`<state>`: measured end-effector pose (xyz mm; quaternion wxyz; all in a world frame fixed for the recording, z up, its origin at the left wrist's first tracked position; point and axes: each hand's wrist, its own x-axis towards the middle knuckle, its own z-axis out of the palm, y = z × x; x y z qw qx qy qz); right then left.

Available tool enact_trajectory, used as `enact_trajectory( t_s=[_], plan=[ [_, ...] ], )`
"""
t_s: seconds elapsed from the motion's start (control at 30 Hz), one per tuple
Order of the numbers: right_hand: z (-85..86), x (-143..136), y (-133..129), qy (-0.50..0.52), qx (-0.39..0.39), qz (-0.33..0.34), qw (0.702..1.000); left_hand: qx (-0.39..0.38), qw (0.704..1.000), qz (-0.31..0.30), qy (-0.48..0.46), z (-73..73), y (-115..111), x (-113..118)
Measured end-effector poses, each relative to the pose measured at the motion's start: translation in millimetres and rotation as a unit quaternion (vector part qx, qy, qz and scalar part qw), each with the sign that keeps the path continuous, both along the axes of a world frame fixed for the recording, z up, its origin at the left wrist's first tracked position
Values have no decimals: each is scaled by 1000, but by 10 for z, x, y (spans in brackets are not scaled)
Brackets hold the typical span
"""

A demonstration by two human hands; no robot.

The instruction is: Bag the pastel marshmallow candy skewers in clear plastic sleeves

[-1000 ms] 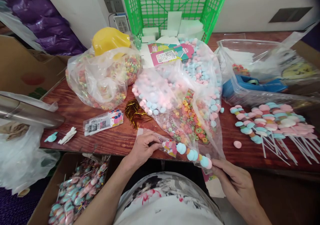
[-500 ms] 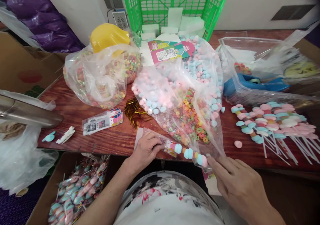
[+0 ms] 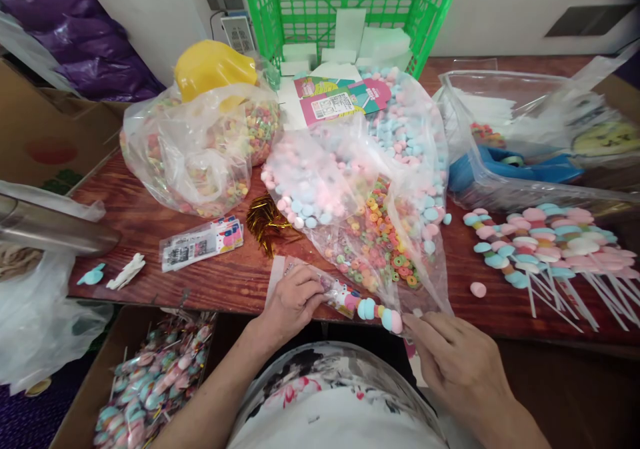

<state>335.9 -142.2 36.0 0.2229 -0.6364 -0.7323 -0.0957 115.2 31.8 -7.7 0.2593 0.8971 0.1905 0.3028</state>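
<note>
Pastel candy skewer of pale blue and pink sweets, met by a clear printed plastic sleeve

With 12 o'clock pointing straight away from the wearer, the skewer runs from about 10 to 4 o'clock at the near edge of the red-brown wooden desk. Its 10 o'clock end reaches the sleeve; how much lies inside is hard to tell.

The sweets look light, soft and easily dented, so a squeeze there would likely mark them; the thin stick, mostly hidden here, seems the better hold. The sleeve looks flimsy and slippery, best pinched flat near its end.

The left hand, at 9 o'clock, is palm down with fingers curled, thumb and forefinger closed on the sleeve; its forearm comes in from about 8. The right hand, at 4 o'clock, has fingers nearly straight and thumb tips drawn together just beside the end sweet, apparently on the stick, its forearm angling in from between 4 and 5.

Around the skewer, a clear plastic bag of pink and blue round sweets sits towards 12, a pile of unwrapped skewers with white sticks between 2 and 3, and flat printed sleeves between 9 and 10.
</note>
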Motion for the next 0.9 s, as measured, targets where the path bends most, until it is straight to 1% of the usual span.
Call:
enact_trajectory(
  t_s=[0.17,0.27,0.4,0.5,0.57,0.63,0.77,0.9],
  plan=[
    [-76,-81,114,35,24,11,999,8,1000,-9,1,-13,-17,-10],
    [-114,-90,152,52,30,25,998,23,1000,2,6,-7,-33,-28],
    [-131,-96,159,88,31,45,995,94,993,33,58,80,-27,-19],
    [-134,-113,170,105,38,47,993,139,985,12,97,164,14,33],
    [-131,-127,191,105,50,41,992,136,984,-10,117,205,40,74],
    [-119,-141,218,99,64,35,992,114,983,-24,144,236,49,105],
    [-62,-172,268,81,79,48,992,90,977,-19,190,309,10,124],
    [18,-200,306,95,71,76,990,73,976,-13,205,354,-59,129]
  ],
)
